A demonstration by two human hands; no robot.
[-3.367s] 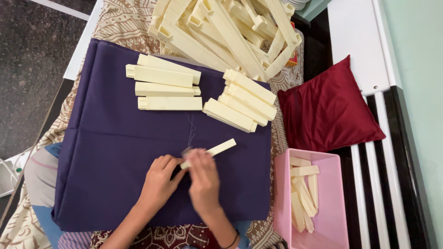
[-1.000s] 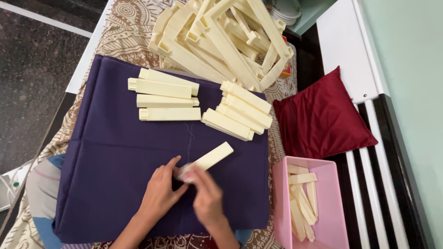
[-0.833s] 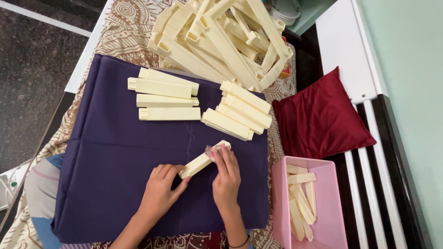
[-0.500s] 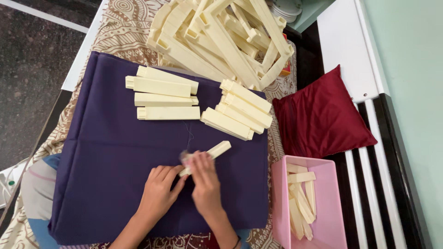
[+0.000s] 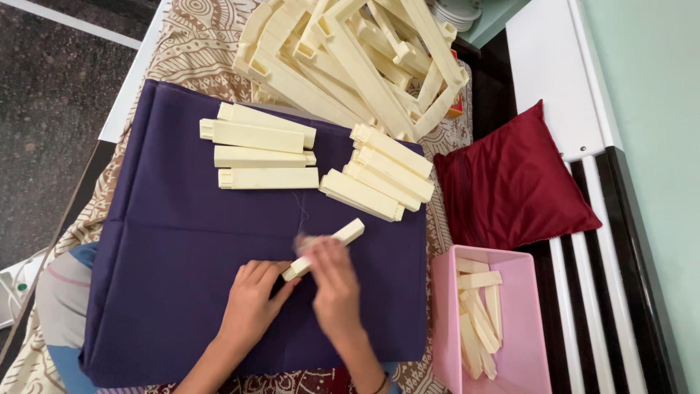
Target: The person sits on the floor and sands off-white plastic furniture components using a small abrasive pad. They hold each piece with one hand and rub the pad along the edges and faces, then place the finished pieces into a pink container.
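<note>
A cream plastic bar [image 5: 348,233] lies slanted on the purple cloth [image 5: 175,248]. My left hand [image 5: 253,300] pinches its near end. My right hand [image 5: 332,279] rests over the bar's middle, blurred by motion, with something small and pale at its fingertips that I cannot make out. Two groups of like cream bars lie farther up the cloth: one at the left [image 5: 259,146], one at the right [image 5: 383,172].
A big heap of cream plastic frames [image 5: 357,58] sits at the far end. A dark red cushion [image 5: 510,182] lies to the right. A pink tray [image 5: 532,343] with several short cream strips [image 5: 477,321] stands at the near right.
My right hand has slid back and forth along the bar, out to its far end and back toward the middle. My left hand has kept hold of the near end.
</note>
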